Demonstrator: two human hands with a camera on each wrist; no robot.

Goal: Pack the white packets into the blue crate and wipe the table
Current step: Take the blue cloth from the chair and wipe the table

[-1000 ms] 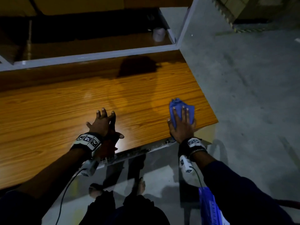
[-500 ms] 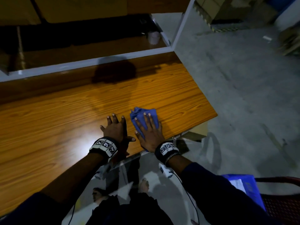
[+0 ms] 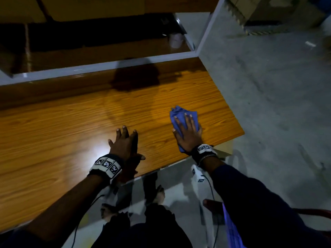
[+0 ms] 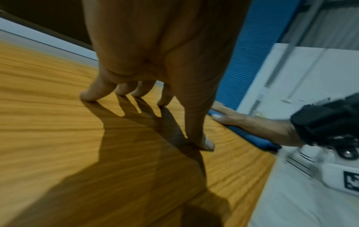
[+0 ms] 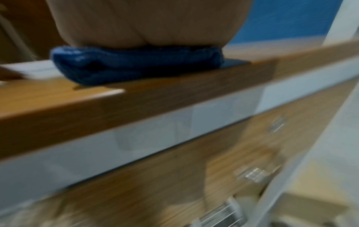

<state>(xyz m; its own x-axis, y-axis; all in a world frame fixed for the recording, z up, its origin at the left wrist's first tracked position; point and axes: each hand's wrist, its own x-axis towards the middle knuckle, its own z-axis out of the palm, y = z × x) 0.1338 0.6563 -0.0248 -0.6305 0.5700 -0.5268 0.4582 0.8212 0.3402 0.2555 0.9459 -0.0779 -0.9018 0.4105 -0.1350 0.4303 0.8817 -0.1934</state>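
Note:
My right hand [image 3: 188,135] presses flat, fingers straight, on a folded blue cloth [image 3: 179,113] near the right front corner of the wooden table [image 3: 71,122]. The right wrist view shows the cloth [image 5: 136,66] squashed under my palm [image 5: 147,23] at the table's front edge. My left hand [image 3: 125,142] rests spread on the bare tabletop to the left of it, fingertips [image 4: 87,95] touching the wood, holding nothing. A sliver of the blue crate [image 3: 232,230] shows by my right arm, on a red chair [image 3: 313,212]. No white packets are visible.
A white-framed shelf [image 3: 107,66] runs along the table's back, with a pale roll [image 3: 176,40] on it. Grey concrete floor lies past the table's right edge, and cardboard boxes [image 3: 259,11] stand far right. My feet are under the front edge.
My right hand slid the cloth left beside the left hand, then back right toward the table's corner. The left hand stayed pressed in about the same spot.

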